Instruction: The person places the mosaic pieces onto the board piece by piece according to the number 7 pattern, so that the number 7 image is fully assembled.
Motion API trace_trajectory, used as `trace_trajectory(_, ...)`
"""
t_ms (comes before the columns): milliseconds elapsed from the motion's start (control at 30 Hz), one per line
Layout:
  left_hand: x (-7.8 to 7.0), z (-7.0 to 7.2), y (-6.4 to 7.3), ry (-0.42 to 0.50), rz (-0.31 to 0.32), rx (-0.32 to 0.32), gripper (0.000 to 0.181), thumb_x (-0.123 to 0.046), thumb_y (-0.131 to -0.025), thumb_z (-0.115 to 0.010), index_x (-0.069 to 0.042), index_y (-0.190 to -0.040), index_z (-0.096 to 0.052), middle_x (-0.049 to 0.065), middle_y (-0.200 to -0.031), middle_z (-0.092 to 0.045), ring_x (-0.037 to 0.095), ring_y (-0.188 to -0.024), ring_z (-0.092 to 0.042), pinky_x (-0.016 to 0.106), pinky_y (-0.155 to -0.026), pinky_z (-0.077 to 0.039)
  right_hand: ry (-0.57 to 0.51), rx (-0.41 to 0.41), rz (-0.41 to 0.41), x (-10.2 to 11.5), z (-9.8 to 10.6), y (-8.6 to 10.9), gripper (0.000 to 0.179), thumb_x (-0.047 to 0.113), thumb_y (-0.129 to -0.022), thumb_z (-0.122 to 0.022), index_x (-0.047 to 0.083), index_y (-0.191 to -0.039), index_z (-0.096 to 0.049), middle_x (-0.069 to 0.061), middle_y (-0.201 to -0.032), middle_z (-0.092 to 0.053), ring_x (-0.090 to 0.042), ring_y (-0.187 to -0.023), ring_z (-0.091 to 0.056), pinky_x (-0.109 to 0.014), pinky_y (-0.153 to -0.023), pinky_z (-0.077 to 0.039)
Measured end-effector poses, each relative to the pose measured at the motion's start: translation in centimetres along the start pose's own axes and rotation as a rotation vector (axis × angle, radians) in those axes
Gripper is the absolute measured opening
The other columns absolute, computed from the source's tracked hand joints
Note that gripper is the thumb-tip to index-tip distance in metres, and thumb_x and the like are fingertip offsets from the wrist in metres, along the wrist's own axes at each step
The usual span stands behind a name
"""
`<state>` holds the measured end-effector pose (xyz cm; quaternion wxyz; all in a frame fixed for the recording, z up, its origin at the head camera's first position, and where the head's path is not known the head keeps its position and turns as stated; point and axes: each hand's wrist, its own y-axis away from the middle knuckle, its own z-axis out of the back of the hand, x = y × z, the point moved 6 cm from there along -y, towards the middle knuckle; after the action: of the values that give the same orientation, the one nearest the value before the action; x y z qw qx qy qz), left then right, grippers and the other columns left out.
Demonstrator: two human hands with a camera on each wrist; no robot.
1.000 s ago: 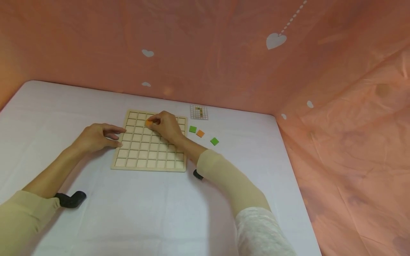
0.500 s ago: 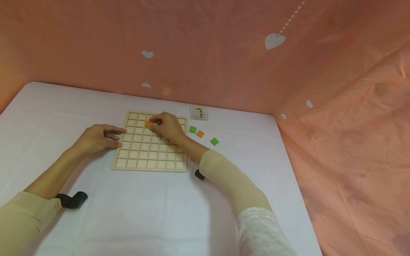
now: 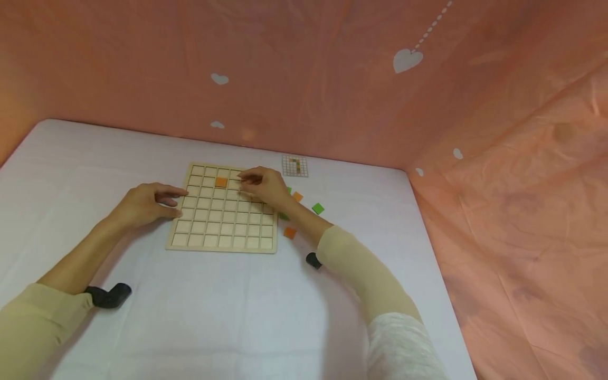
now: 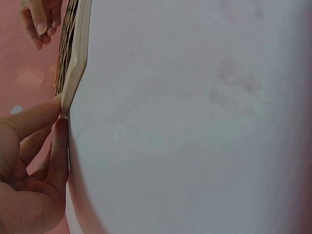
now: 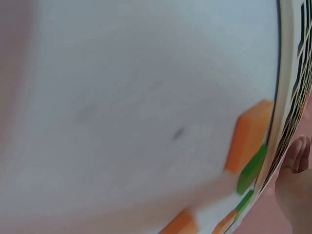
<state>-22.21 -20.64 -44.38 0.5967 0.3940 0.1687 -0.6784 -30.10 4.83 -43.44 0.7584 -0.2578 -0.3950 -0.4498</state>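
Note:
A wooden grid board (image 3: 214, 250) lies on the white table. One orange square tile (image 3: 221, 182) sits in a cell of its second row from the back. My left hand (image 3: 144, 205) rests at the board's left edge, index finger and thumb spread and touching the rim; the left wrist view shows these fingers (image 4: 59, 146) close up at the edge. Over the right part of the grid hovers my right hand (image 3: 266, 187), fingers loosely bent, with nothing visible between them. It is just right of the orange tile and apart from it.
Right of the board lie loose tiles: a green tile (image 3: 317, 208), an orange tile (image 3: 297, 196), another orange tile (image 3: 290, 233), and green ones partly hidden by the right arm. Behind them is a small pattern card (image 3: 295, 165). A pink curtain (image 3: 309, 79) hangs behind the table.
My right hand has let go of the orange tile and moved right, leaving the tile on the board. The left hand stays at the board's edge.

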Motion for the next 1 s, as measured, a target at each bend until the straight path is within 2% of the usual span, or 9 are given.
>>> trace_trajectory(167,-0.3,-0.2,0.0,-0.003,-0.005,0.006,0.057,-0.024,-0.088,-0.076,-0.003,-0.137,-0.056,0.027,-0.118,-0.064,0.044,-0.116,-0.053,0.062,-0.097,-0.037,-0.044,-0.017,-0.019,-0.7,1.7,1.3,0.027,0.018,-0.089,-0.076,0.008,-0.115,-0.074,0.000,-0.106,-0.070,-0.011,-0.091,-0.065,-0.022,-0.082,-0.053)
trace_trajectory(333,-0.4,-0.5,-0.2,0.012,-0.011,0.021,0.057,-0.023,-0.087,-0.077,-0.004,-0.137,-0.057,0.025,-0.120,-0.065,0.042,-0.116,-0.054,0.060,-0.098,-0.038,-0.081,-0.077,-0.056,-1.7,3.8,3.0,0.028,0.014,-0.089,-0.076,0.007,-0.116,-0.073,0.001,-0.105,-0.070,-0.012,-0.093,-0.065,-0.024,-0.083,-0.053)
trace_trajectory(567,0.0,-0.2,-0.1,0.015,0.019,0.027,0.059,-0.027,-0.087,-0.077,-0.007,-0.139,-0.056,0.025,-0.120,-0.065,0.045,-0.121,-0.049,0.064,-0.100,-0.033,-0.060,-0.130,-0.048,-2.3,6.4,4.7,0.028,0.009,-0.090,-0.074,0.003,-0.117,-0.071,-0.007,-0.107,-0.070,-0.015,-0.096,-0.065,-0.027,-0.086,-0.053)
trace_trajectory(800,0.2,-0.1,0.0,0.005,0.015,0.032,0.060,-0.027,-0.087,-0.077,-0.006,-0.139,-0.056,0.025,-0.119,-0.065,0.043,-0.118,-0.051,0.062,-0.099,-0.035,-0.050,-0.164,-0.076,-3.1,8.2,6.4,0.029,0.009,-0.089,-0.075,0.003,-0.116,-0.071,-0.013,-0.112,-0.070,-0.018,-0.098,-0.066,-0.029,-0.085,-0.054)
trace_trajectory(1000,0.0,0.1,0.0,0.003,0.003,0.020,0.059,-0.027,-0.087,-0.078,-0.005,-0.137,-0.057,0.024,-0.117,-0.066,0.042,-0.116,-0.053,0.060,-0.097,-0.037,-0.031,-0.194,-0.068,-3.6,9.5,7.7,0.026,0.008,-0.088,-0.076,0.004,-0.113,-0.073,-0.013,-0.111,-0.071,-0.022,-0.098,-0.065,-0.031,-0.088,-0.052)
